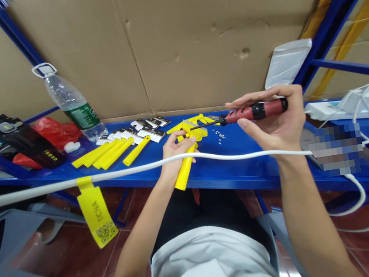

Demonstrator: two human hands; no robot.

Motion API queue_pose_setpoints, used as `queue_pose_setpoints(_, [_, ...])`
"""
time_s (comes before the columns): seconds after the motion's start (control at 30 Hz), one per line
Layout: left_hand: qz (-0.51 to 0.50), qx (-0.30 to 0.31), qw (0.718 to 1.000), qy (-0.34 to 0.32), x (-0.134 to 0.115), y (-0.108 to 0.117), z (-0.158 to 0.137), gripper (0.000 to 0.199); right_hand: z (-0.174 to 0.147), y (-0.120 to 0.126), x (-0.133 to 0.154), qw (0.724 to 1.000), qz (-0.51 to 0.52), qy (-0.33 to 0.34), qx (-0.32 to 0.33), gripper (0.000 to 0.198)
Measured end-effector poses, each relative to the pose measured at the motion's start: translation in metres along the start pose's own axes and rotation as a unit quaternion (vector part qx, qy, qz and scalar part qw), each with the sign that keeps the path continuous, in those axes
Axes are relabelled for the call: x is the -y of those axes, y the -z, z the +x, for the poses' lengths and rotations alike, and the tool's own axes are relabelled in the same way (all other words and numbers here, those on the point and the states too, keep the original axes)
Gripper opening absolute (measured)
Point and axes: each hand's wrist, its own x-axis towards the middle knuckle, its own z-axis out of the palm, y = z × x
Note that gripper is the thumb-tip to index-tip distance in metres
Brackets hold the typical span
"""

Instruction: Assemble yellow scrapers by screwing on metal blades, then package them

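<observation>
At the middle of the blue counter [245, 171], close to its near edge, we hold a yellow tool [186, 168] in our left hand [174, 151]. Our left fingers pinch it just below its head, covering part of it, so we cannot make out how its pieces meet. More yellow parts lie just beyond and blend with the head; where one ends and the next begins is hard to tell.

Our right hand [285, 126] has a red-and-black screwdriver [245, 114] clasped between thumb and fingers, its shaft pointing left to the yellow head. The tip is too small for us to tell whether it sits in a screw. Tiny pale pieces [219, 135] lie scattered to the right of the head, their shapes unclear.

To the left we see several yellow handles [110, 155], partly overlapping, with black-and-white cards [154, 135] fanned beyond them, their print unreadable to us. A white cable [242, 154] crosses the view, passing over part of the yellow tool, and runs off the left edge.

Far left, a clear bottle [77, 106] leans beside a red bag [57, 132], which a black flask [32, 140] partly hides. On the right, coarse blocks blur an object [337, 150] beyond recognition.
</observation>
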Motion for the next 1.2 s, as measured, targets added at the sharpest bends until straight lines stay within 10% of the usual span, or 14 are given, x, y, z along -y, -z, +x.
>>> queue_pose_setpoints(0.77, [0.0, 0.0, 1.0, -0.004, 0.0069, 0.0038, 0.0069, 0.063, -0.0019, 0.0032, 0.0055, 0.992, -0.115, 0.005, -0.056, 0.051])
queue_pose_setpoints(1.2, [0.007, -0.012, 1.0, -0.015, 0.0081, 0.0035, 0.009, 0.061, -0.0021, 0.0029, 0.0038, 0.999, -0.033, -0.036, 0.016, 0.055])
